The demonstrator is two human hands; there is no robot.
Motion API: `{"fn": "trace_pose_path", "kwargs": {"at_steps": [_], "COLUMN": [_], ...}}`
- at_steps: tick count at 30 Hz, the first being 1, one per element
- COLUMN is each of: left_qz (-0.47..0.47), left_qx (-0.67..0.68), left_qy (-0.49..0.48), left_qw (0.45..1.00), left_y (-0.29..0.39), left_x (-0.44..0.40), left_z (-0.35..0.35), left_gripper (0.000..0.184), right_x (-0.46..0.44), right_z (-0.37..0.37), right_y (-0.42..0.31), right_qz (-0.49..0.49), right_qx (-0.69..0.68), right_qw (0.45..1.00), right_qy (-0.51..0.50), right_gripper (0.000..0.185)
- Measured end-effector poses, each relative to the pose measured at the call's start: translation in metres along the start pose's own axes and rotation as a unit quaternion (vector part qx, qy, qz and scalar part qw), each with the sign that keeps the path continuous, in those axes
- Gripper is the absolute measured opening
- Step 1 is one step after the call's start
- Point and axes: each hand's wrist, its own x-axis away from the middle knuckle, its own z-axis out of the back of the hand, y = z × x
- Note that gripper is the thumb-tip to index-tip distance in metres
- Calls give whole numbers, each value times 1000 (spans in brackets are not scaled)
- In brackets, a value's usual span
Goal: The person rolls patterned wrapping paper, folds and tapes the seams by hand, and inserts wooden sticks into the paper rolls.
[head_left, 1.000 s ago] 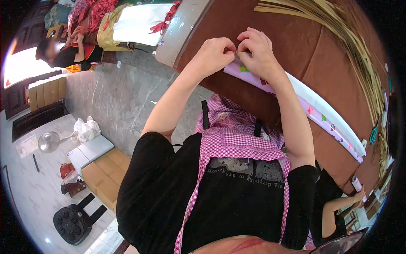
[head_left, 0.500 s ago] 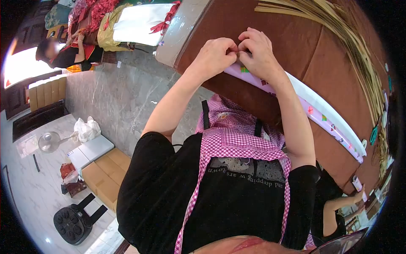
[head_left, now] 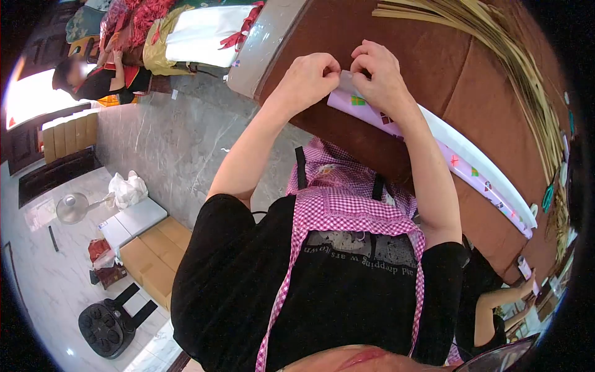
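A long lilac sheet (head_left: 471, 175) printed with small coloured squares lies along the table's near edge, apparently folded or rolled, with a white side showing. At its left end, a pale, see-through-looking corner shows between my hands. My left hand (head_left: 310, 82) is just left of that corner, its thumb and fingertips pinched together; whatever they hold is too small to make out. My right hand (head_left: 379, 75) is closed at the sheet's end, fingers curled and thumb on the pale edge. The right wrist and forearm pass over the sheet and hide part of it.
The brown cloth-covered table (head_left: 427, 74) bears a bundle of long tan strips (head_left: 527, 80) and teal-handled scissors (head_left: 548, 197). Cardboard boxes (head_left: 155, 251) and a black stool-like object (head_left: 106, 328) are on the floor. One person (head_left: 105, 84) is at far left; another person's arm (head_left: 496, 304) shows at lower right.
My left hand has drawn slightly left and away from my right hand, so more of the sheet's pale end shows. My right hand has barely moved.
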Motion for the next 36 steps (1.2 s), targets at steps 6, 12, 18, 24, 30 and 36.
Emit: {"fn": "trace_pose_path", "kwargs": {"at_steps": [6, 12, 18, 24, 30, 36], "left_qz": [23, 19, -17, -7, -12, 27], "left_qx": [-9, -59, -14, 7, -10, -18], "left_qy": [-19, 77, 26, -19, -33, -63], "left_qw": [1000, 995, 999, 1000, 999, 998], "left_y": [4, -7, -15, -3, 0, 5], "left_x": [-1, -4, -5, -5, -8, -10], "left_z": [7, 21, 18, 7, 5, 2], "left_gripper": [19, 21, 17, 16, 18, 19], "right_x": [1, 2, 0, 1, 1, 0], "right_z": [-3, -6, -2, -6, -4, -6], "right_y": [3, 6, 0, 5, 5, 7], "right_qz": [15, 23, 6, 22, 23, 35], "right_qx": [6, 5, -6, 2, -2, -3], "right_qw": [1000, 999, 1000, 1000, 1000, 999], "right_qy": [20, 26, 16, 22, 20, 34], "right_gripper": [4, 5, 6, 6, 6, 7]}}
